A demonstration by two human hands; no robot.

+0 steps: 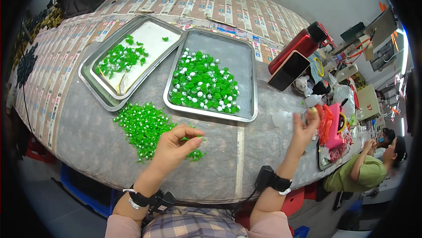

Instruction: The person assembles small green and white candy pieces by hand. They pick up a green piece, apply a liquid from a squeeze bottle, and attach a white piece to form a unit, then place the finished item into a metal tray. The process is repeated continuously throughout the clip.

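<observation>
My left hand (175, 145) is over the right edge of a heap of small green pieces with white parts (143, 128). Its thumb and forefinger are pinched together; whatever lies between them is too small to make out. A few loose green pieces (196, 155) lie just below it. My right hand (304, 132) is raised at the right, thumb and fingers apart, beside a translucent white bottle (281, 118). Beyond my hands, a metal tray (244, 47) holds many green pieces and white beads (204, 82). Both wrists wear black straps.
At the left, another metal tray (151, 31) with green pieces rests tilted on a tray beneath. A red flask (299, 47), a phone (289, 71), a second small bottle (313, 101) and a pink container (336, 126) stand at the right. A person in green (365, 167) sits farther right.
</observation>
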